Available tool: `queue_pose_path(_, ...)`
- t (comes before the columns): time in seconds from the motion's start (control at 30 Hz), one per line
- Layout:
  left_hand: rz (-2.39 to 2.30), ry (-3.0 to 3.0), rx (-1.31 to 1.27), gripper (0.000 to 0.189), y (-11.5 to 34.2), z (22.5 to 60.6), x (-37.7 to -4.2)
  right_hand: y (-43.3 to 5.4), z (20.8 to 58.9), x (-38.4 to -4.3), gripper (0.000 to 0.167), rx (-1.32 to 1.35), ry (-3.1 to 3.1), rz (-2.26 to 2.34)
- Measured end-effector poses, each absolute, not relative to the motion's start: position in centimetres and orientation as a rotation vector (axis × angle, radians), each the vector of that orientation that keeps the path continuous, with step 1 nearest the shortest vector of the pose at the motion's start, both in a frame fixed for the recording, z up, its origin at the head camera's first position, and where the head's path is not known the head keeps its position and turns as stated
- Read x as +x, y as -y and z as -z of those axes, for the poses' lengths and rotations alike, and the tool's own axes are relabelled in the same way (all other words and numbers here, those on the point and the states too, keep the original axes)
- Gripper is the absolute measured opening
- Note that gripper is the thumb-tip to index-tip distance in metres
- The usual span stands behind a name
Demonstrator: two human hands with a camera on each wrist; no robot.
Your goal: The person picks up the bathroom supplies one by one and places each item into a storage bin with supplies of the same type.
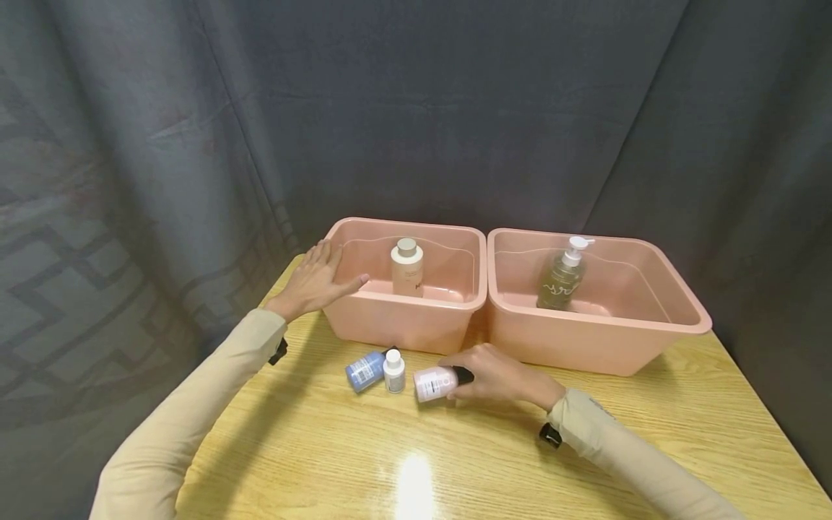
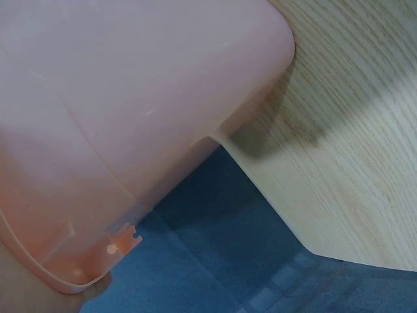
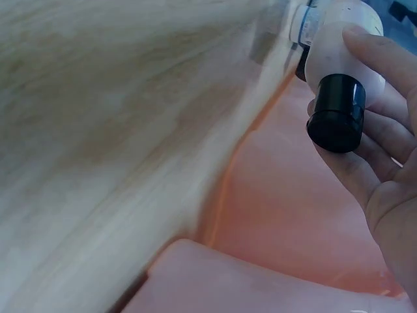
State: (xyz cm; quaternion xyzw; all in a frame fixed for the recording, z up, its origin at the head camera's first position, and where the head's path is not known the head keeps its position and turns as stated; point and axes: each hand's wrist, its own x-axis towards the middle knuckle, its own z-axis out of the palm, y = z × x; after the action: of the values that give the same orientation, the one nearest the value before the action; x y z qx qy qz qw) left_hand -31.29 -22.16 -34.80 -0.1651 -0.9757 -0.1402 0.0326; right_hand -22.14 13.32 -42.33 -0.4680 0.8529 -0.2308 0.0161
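Observation:
My right hand [image 1: 492, 373] holds a small pale pink bottle [image 1: 432, 383] with a black cap, tipped over on its side low above the table. In the right wrist view, the thumb and fingers wrap the bottle [image 3: 332, 45], its black cap [image 3: 337, 114] towards the palm. Over the left corner of a pink bin [image 1: 403, 321], my left hand [image 1: 315, 282] rests on the rim with fingers spread. Just left of the held bottle stand a small white bottle [image 1: 393, 372] and, lying beside it, a blue bottle [image 1: 365, 371] with a black cap.
Inside the left bin stands a cream bottle [image 1: 406, 271] with a grey cap. A second pink bin [image 1: 578, 339] sits close on the right, holding a green pump bottle [image 1: 560, 283]. Behind the wooden table [image 1: 338, 455] hangs a dark grey curtain [image 1: 416, 108].

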Motion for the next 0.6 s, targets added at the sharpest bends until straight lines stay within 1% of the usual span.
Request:
queue_pose_path(0.33,0.436,2.996,-0.51,0.108,22.1,34.7,-31.2,-13.8,41.1,-22.3,0.049,-1.518,-2.694,0.68)
queue_pose_path(0.6,0.43,2.998,-0.509,0.107,22.1,34.7,-31.2,-13.8,40.4,-22.4,0.046,-1.564,-2.69,0.685)
